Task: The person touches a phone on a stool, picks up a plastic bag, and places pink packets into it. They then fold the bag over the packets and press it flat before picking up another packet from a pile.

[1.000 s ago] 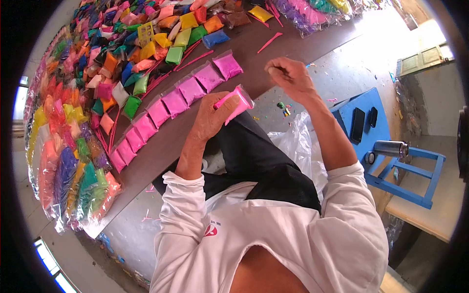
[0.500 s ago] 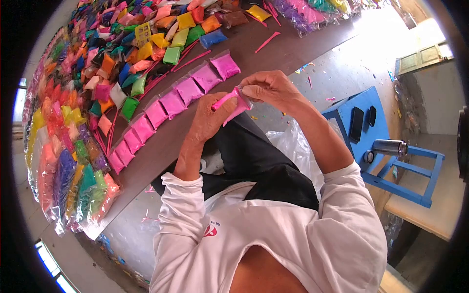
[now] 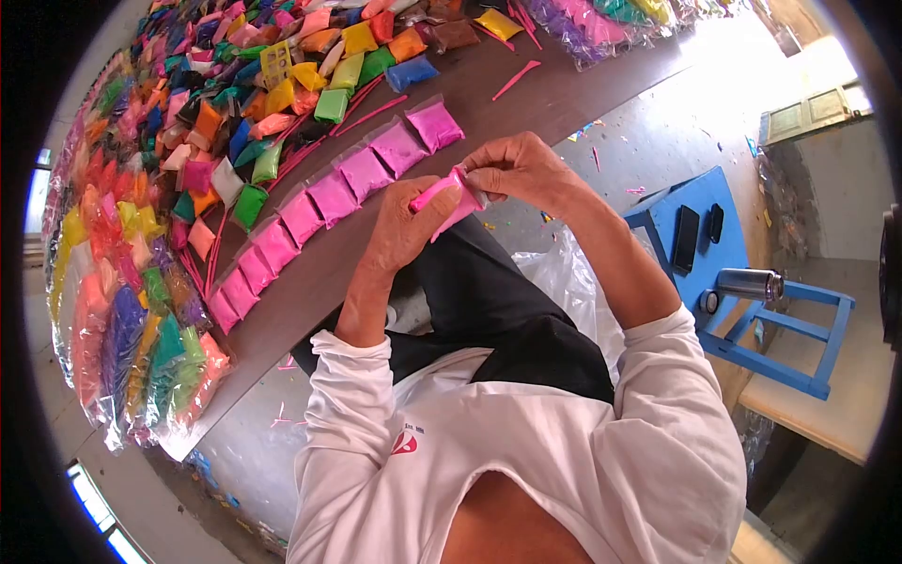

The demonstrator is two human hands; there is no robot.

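Near the table's front edge, a small pink-filled clear packet (image 3: 458, 214) is held up between both hands. My left hand (image 3: 402, 224) is closed around its body, the thumb pressed along the pink surface. At the packet's upper end, the fingertips of my right hand (image 3: 521, 172) pinch the clear plastic edge. Just beyond the hands, a slanting row of pink packets (image 3: 364, 173) lies on the brown table (image 3: 324, 274), the packets side by side and partly overlapping.
A heap of multicoloured packets (image 3: 246, 148) covers the table's far left. Thin pink plastic sticks (image 3: 515, 81) lie beyond the row. Larger filled bags (image 3: 601, 26) sit at the back. To my right, a blue stool (image 3: 731, 202) bears a phone (image 3: 686, 237) and a metal flask (image 3: 750, 284).
The fingers of my right hand have shifted slightly at the packet's clear end. My left hand keeps its hold, and the row on the table is the same.
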